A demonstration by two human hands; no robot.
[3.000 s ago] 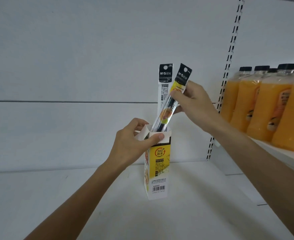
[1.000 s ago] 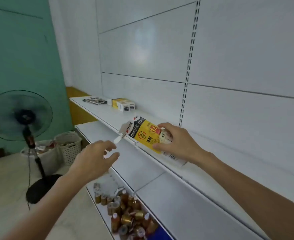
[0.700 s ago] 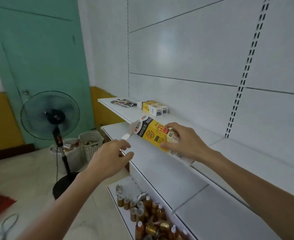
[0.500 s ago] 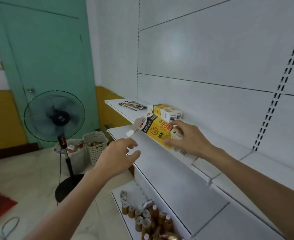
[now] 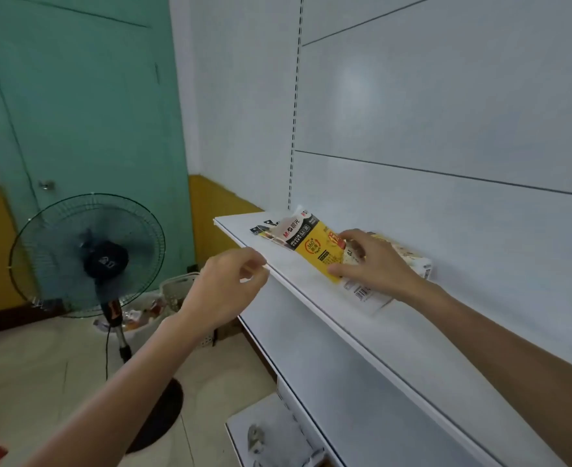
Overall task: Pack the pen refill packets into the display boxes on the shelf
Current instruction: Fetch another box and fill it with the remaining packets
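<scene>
A yellow and white display box [image 5: 315,252] lies on its side on the white shelf [image 5: 308,299], its open white flap end pointing left. My right hand [image 5: 375,264] grips it from above, fingers on its top face and thumb on its near edge. Behind that hand, other yellow and white boxes [image 5: 412,261] lie against the back panel. A few loose refill packets [image 5: 261,229] with black headers lie at the shelf's left end, just past the box's flap. My left hand [image 5: 224,288] hovers at the shelf's front edge, fingers loosely curled, holding nothing.
A lower shelf [image 5: 345,382] runs beneath, with a small item on the bottom ledge. A standing fan [image 5: 89,254] is on the floor to the left, with white baskets [image 5: 177,291] behind it and a green door [image 5: 75,112] beyond.
My right hand has carried the box left along the shelf and laid it down beside the other boxes. My left hand has let go of the box and trails at the shelf edge.
</scene>
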